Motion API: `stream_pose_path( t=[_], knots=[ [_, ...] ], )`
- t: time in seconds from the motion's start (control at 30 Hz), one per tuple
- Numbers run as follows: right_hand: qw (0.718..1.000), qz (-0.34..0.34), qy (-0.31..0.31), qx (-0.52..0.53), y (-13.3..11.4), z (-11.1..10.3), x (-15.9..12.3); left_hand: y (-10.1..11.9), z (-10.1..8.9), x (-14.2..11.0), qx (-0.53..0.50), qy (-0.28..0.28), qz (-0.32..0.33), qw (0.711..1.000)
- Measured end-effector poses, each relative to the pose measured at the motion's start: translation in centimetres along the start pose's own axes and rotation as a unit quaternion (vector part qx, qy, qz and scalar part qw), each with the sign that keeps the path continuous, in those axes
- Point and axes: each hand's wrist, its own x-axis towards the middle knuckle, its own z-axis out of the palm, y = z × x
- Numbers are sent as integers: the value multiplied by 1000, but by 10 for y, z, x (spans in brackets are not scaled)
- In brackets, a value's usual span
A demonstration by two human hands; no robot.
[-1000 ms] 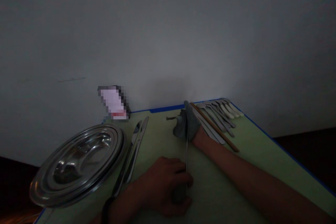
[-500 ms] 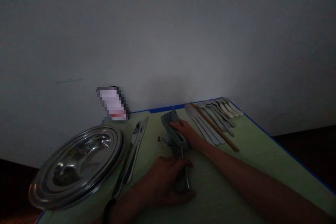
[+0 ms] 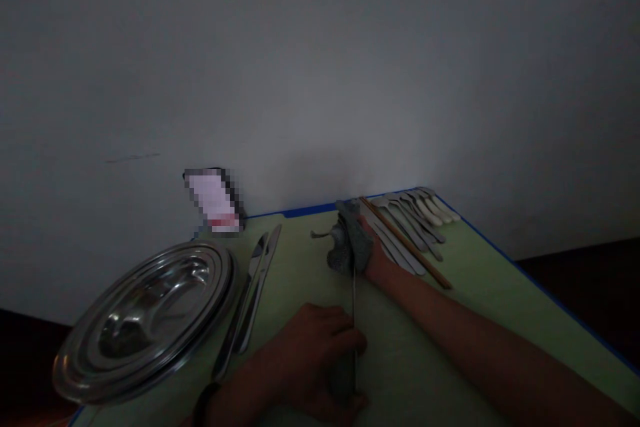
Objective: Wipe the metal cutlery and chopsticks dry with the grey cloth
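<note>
A thin metal table knife (image 3: pixel 355 297), seen nearly edge-on, runs lengthwise above the table between my hands. The fingers and thumb of my left hand (image 3: pixel 320 353) are closed on its near end. My right hand (image 3: pixel 377 257) clasps a grey cloth (image 3: pixel 357 240) folded around the far part, so that end is hidden. A loose corner of the cloth sticks out to the left. Left of my hands lie two more table knives (image 3: pixel 263 273) side by side, near my left wrist.
Stacked steel divided plates (image 3: pixel 145 320) stand on the left of the green table (image 3: pixel 295 253). To the right lie several knives (image 3: pixel 395 247), wooden chopsticks (image 3: pixel 410 247), spoons (image 3: pixel 407 223) and white-handled cutlery (image 3: pixel 435 210). A blurred-out phone (image 3: pixel 213 197) leans on the wall (image 3: pixel 320 80).
My right hand and the cloth have shifted slightly right. The knife has turned more upright in view, and my left hand has come a little nearer to me.
</note>
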Motion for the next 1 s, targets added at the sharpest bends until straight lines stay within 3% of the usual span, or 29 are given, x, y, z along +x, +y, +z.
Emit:
stream_pose_path(
  t=[0.13, 0.4, 0.6, 0.7, 0.8, 0.87, 1.0],
  knots=[
    [999, -17, 3, -38, -12, 10, -13, 1, -1, 1, -52, 16, -48, 997],
    [971, -28, -95, -216, -21, 27, -27, -3, 7, 4, -90, 91, -130, 983],
    [992, 16, -36, -123, -25, 23, -24, -4, 1, 2, -66, 62, -95, 991],
    [999, 43, -8, -1, -20, 15, -16, -2, -1, 0, -61, 26, -45, 997],
    [987, 115, -11, 115, -11, 11, -7, 0, -1, -1, -55, 11, -23, 998],
    [989, 116, -12, 95, -7, 11, -5, 1, -1, -1, -60, 14, -28, 998],
    [999, 40, -13, -1, -14, 14, -11, 0, -2, 1, -82, 30, -50, 995]
  ],
)
